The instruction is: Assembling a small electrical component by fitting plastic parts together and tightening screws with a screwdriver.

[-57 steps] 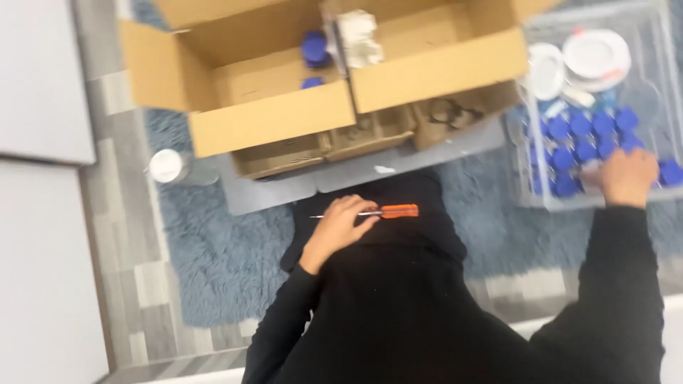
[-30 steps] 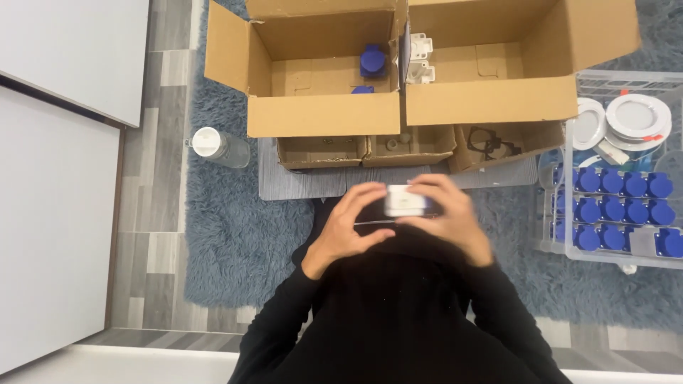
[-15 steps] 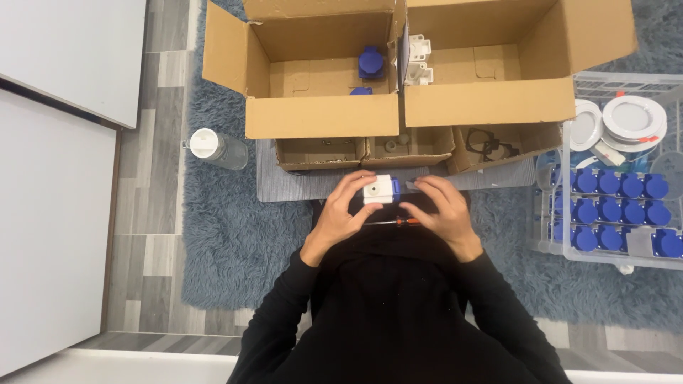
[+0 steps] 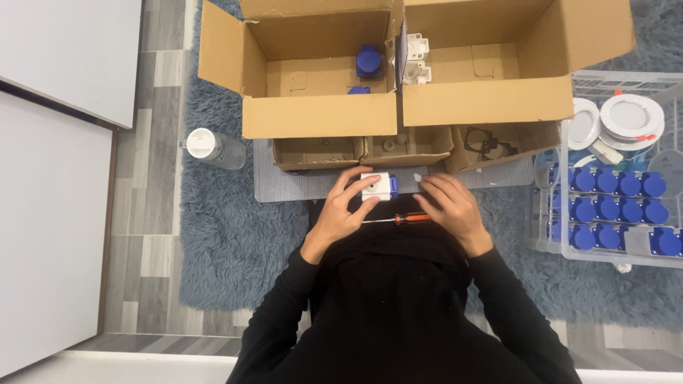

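Gripping the small white socket block [image 4: 376,186] between thumb and fingers, the left hand [image 4: 343,212] holds it low over the grey mat [image 4: 284,186], its blue part [image 4: 393,187] facing right. Half a second earlier both hands cupped the block; now the right hand [image 4: 449,208] has let go and rests flat and open just beside it, fingers spread, holding nothing. The release leaves the block carried by one hand alone. An orange-handled screwdriver [image 4: 398,219] lies untouched on the lap, between the two hands. Beyond the mat stand three shallow brown trays [image 4: 363,151], then two open cardboard boxes [image 4: 320,117], the left one containing blue sockets [image 4: 368,60]. A clear crate [image 4: 569,242] of blue sockets and white round lamps [image 4: 629,116] sits well to the right; a capped bottle [image 4: 213,148] lies at left. Nothing blocks the hands.
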